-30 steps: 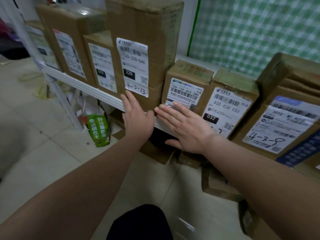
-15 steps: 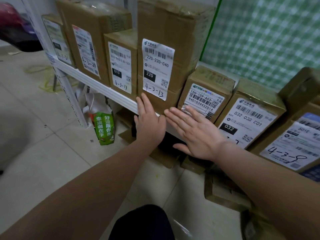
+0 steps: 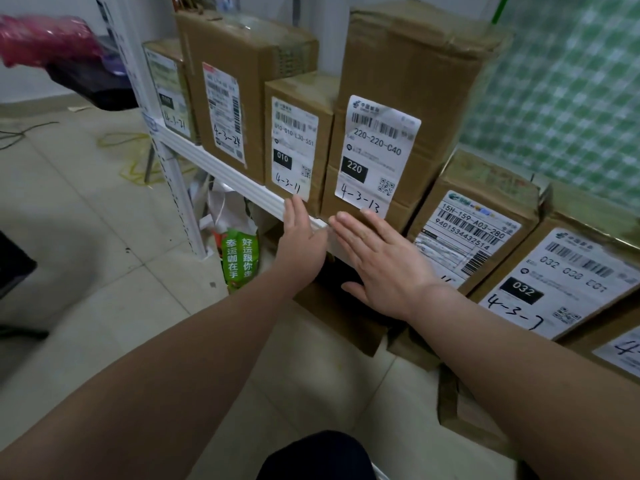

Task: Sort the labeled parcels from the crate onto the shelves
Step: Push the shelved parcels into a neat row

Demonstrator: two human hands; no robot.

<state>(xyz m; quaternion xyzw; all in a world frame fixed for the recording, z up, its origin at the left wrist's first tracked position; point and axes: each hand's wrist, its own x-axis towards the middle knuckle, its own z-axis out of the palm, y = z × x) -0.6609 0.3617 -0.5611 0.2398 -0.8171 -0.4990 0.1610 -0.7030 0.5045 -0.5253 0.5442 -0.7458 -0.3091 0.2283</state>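
Note:
Several brown cardboard parcels with white labels stand in a row on a white shelf (image 3: 221, 169). The tall parcel marked 4-3-13 (image 3: 412, 84) stands beside the smaller parcel marked 4-3-11 (image 3: 298, 98). My left hand (image 3: 303, 237) has straight fingers, the tips at the shelf edge under the 4-3-11 parcel. My right hand (image 3: 381, 261) lies flat with spread fingers against the bottom front of the 4-3-13 parcel. To the right stand the parcel with the 15H-159 label (image 3: 481, 188) and the parcel marked 4-3-7 (image 3: 581, 237). Neither hand holds anything.
Parcels marked 4-3-24 (image 3: 239, 64) and 4-3-21 (image 3: 166, 74) stand further left. Below the shelf lie a green printed bag (image 3: 240, 261) and cardboard boxes (image 3: 346, 323) on the tiled floor. A pink wrapped object (image 3: 48, 39) sticks in at upper left. A green checked wall sits behind.
Both hands have slid left along the shelf front: the right hand from the 15H-159 parcel to the 4-3-13 parcel, the left hand to under the 4-3-11 parcel. The view shifted left too.

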